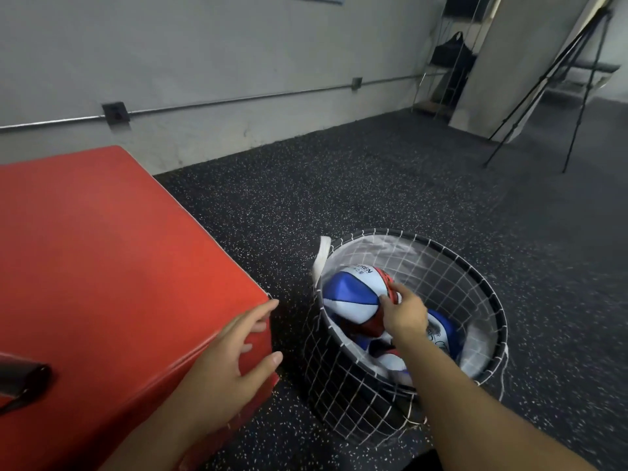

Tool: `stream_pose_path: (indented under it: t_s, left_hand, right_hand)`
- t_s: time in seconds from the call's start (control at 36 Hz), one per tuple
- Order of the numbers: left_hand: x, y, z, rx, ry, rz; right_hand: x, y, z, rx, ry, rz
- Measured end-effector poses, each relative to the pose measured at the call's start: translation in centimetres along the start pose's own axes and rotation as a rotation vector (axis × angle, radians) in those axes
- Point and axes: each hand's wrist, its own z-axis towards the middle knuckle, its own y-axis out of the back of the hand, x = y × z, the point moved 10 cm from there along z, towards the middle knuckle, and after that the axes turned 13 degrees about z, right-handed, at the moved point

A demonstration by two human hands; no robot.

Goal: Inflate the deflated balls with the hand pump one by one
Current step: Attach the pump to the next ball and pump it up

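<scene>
The person is at the picking stage: the right hand [404,312] reaches down into the basket [475,263] and lies on the top ball [350,297], a red, white and blue one that looks creased and soft. The fingers curl over its far side where a fold of red shows, but I cannot tell for sure whether they have pinched it or only touch it. The left hand [234,355] rests with straight, spread fingers on the corner of the red box [102,266], holding nothing, seemingly as a brace.

The basket is round and dark, with a pale cloth lining and white netting strung over it. It stands on the speckled floor [373,185] just beside the box. Under the top ball lie at least one or two more in the same colours, partly hidden by the arm.

A dark handle [23,377] lies on the box at the left edge; it may be the pump, though too little shows. Next, I judge, the ball needs a firm grasp and a lift clear of the netting, over to the box.
</scene>
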Motion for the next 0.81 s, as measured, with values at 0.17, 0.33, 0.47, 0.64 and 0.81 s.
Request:
stream_pose_path:
  t_s: [0.17,0.33,0.47,0.64,0.81]
  left_hand:
    - [-0.5,3.5,-2.1,-0.079,-0.018,-0.025]
    - [-1.2,6.8,-5.0,-0.127,-0.049,-0.03]
    - [-0.9,10.0,-7.7,-0.214,-0.062,-0.03]
    - [0.1,14.7,-10.9,-0.341,-0.064,-0.033]
    - [1.4,21.1,-15.5,-0.501,-0.03,-0.02]
  right_hand:
    - [5.4,4.8,-3.1,-0.05,0.155,0.05]
    - [11.4,7.5,-8.7,-0.048,0.298,0.19]
    - [17.5,6.4,-14.4,0.054,0.419,0.279]
    - [23.1,-0.1,-21.0,0.288,0.494,0.476]
    - [27.2,-9.1,-28.4,0.596,0.43,0.674]
